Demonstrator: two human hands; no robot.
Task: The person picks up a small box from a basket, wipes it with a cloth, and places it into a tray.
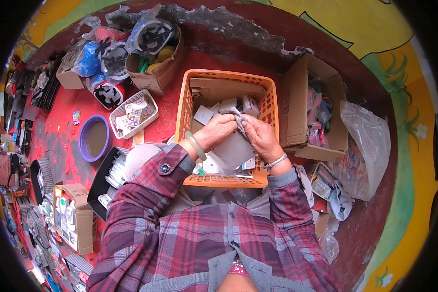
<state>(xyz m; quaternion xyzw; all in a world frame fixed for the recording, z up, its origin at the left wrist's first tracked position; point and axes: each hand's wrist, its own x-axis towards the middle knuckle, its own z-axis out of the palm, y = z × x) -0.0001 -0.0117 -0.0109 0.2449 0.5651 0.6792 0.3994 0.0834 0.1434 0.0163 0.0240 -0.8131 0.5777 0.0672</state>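
Both my hands meet over an orange plastic basket [183, 112]. Between them is a bunched grey cloth [240, 122]. My left hand [218, 130], with a pale bangle at the wrist, pinches the cloth from one side. My right hand [261, 138], wearing a silver bracelet, grips its other side. Below the hands, inside the basket, lie small white boxes [204, 115], a greyish sheet [228, 152] and clear plastic wrapping. A brown cardboard piece [231, 89] lines the far inner wall.
Left of the basket are a white basket of small packets [135, 115], a purple basin [95, 138] and a carton topped with wrapped helmets [155, 73]. On the right stand an open carton [314, 109] and a clear plastic bag [370, 146]. Goods crowd the far left.
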